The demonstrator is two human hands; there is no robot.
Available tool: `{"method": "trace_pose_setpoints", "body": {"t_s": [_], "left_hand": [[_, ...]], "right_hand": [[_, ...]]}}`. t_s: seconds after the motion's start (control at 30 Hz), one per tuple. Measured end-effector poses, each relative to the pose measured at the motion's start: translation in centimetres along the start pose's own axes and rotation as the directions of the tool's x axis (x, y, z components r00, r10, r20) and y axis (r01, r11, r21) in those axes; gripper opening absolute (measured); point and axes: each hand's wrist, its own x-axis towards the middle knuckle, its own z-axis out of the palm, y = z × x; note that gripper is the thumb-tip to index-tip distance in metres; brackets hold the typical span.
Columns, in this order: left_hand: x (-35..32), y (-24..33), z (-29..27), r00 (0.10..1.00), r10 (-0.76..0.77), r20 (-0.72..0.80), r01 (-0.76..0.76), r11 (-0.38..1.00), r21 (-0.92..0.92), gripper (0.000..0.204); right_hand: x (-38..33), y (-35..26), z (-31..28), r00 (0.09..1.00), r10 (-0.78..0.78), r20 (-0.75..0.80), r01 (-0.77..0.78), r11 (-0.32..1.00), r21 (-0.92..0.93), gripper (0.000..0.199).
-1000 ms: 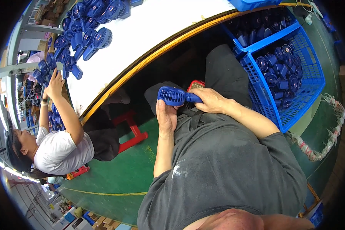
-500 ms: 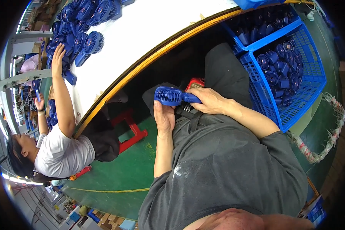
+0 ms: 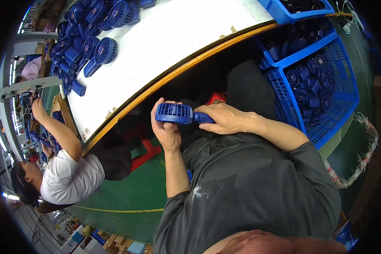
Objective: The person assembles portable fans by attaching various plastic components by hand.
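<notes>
A small blue hand-held fan with a round grilled head is held over my lap, below the table edge. My left hand cups the fan head from underneath, fingers curled up behind it. My right hand grips the fan's handle from the right. Both forearms come in from below, in dark grey sleeves.
A white table with an orange edge runs diagonally above; a heap of blue fans lies at its far left. A blue crate of fan parts stands at my right. A co-worker in a white shirt sits at left, arm raised. A red stool stands between us.
The fan and both my hands stay together over my lap. The co-worker's raised arm has swung lower and further left, away from the table's fans.
</notes>
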Motion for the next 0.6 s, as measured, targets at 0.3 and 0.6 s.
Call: {"method": "trace_pose_setpoints", "body": {"t_s": [0.3,0.6], "left_hand": [[0.4,0.6,-0.6,0.998,0.022,-0.060,-0.021,1.000,0.016,0.095],[0.6,0.9,-1.4,0.985,0.067,-0.157,-0.073,0.997,-0.031,0.077]], "right_hand": [[1.0,-1.0,0.0,0.999,-0.032,0.026,0.032,0.999,-0.023,0.045],[2.0,-2.7,-0.5,0.984,-0.154,-0.095,0.147,0.986,-0.079,0.041]]}}
